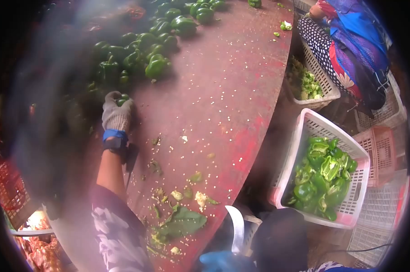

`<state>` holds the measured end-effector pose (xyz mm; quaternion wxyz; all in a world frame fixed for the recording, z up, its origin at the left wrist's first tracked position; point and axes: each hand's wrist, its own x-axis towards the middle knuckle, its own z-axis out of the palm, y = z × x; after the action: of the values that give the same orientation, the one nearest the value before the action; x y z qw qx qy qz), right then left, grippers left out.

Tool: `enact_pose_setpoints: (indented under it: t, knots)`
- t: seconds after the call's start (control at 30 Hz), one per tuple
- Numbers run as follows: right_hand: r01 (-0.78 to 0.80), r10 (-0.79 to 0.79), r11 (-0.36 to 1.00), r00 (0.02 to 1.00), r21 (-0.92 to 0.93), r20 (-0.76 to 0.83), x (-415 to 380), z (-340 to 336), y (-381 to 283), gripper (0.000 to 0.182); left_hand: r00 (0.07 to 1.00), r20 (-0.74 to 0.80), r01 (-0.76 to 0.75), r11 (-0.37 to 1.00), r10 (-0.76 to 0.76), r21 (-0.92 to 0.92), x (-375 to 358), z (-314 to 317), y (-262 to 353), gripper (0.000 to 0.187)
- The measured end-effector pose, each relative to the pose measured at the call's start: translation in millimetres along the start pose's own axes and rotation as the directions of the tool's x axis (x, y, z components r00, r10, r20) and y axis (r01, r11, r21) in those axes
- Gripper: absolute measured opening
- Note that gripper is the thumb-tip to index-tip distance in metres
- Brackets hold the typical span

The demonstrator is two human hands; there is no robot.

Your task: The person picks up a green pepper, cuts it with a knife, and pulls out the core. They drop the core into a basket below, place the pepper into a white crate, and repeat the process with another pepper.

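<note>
My left hand, in a grey knit glove with a blue band at the wrist, reaches out over the red table. Its fingers curl round a green bell pepper, of which only a small part shows. Just beyond it lies a heap of whole green bell peppers. At the bottom edge, my right hand wears a blue glove and is closed on a knife. The knife's pale, curved blade points up beside the table edge; its handle is hidden in the hand.
To the right, a white crate holds cut green peppers. Leaf scraps, cores and seeds litter the near tabletop. A person sits at upper right by another crate of scraps. The left side is blurred.
</note>
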<state>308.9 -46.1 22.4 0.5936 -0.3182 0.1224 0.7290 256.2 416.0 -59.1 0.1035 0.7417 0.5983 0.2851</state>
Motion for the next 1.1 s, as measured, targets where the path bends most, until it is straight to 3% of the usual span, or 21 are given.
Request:
enact_pose_setpoints:
  t: [0.1, 0.13, 0.17, 0.23, 0.37, 0.43, 0.57, 0.67, 0.73, 1.1]
  knots:
    - [0.020, -0.019, 1.000, 0.996, -0.014, 0.092, -2, -7, 10, 0.038, 0.980, 0.184, 0.138, 0.921, -0.075, -0.363, -53, -27, -7, 0.052]
    - [0.033, -0.030, 0.999, 0.994, -0.021, 0.107, -2, -8, 13, 0.039, 0.982, 0.182, 0.130, 0.869, -0.047, -0.478, -79, -43, -9, 0.055]
    - [0.041, -0.037, 0.999, 0.992, -0.027, 0.120, -5, -10, 15, 0.039, 0.984, 0.178, 0.124, 0.803, -0.023, -0.583, -109, -59, -10, 0.057]
    - [0.022, -0.015, 0.997, 0.995, -0.076, 0.098, -8, -10, 10, 0.052, 0.939, 0.339, 0.299, 0.627, -0.059, -0.720, -177, -117, 18, 0.060]
    - [0.333, -0.331, 0.885, 0.941, -0.326, 0.064, -5, 3, 18, 0.053, 0.934, 0.344, 0.305, 0.722, -0.099, -0.621, -279, -203, 30, 0.061]
    - [0.377, -0.357, 0.775, 0.923, -0.506, 0.141, 8, -9, 32, 0.059, 0.951, 0.308, 0.205, 0.790, -0.021, -0.577, -320, -227, 21, 0.066]
    - [0.374, -0.208, 0.675, 0.923, -0.636, 0.322, 9, -8, 60, 0.063, 0.965, 0.227, -0.024, 0.912, 0.127, -0.409, -386, -263, 18, 0.068]
    - [0.239, 0.026, 0.653, 0.942, -0.719, 0.336, -1, 1, 65, 0.060, 0.954, 0.140, -0.220, 0.936, 0.265, -0.273, -416, -273, 23, 0.068]
    - [0.142, 0.160, 0.677, 0.930, -0.722, 0.332, 1, 0, 67, 0.049, 0.957, 0.113, -0.230, 0.934, 0.268, -0.272, -428, -276, 19, 0.068]
    - [-0.016, 0.244, 0.894, 0.856, -0.449, 0.456, 12, -14, 102, 0.030, 0.916, -0.132, -0.400, 0.890, 0.379, -0.219, -460, -261, -1, 0.070]
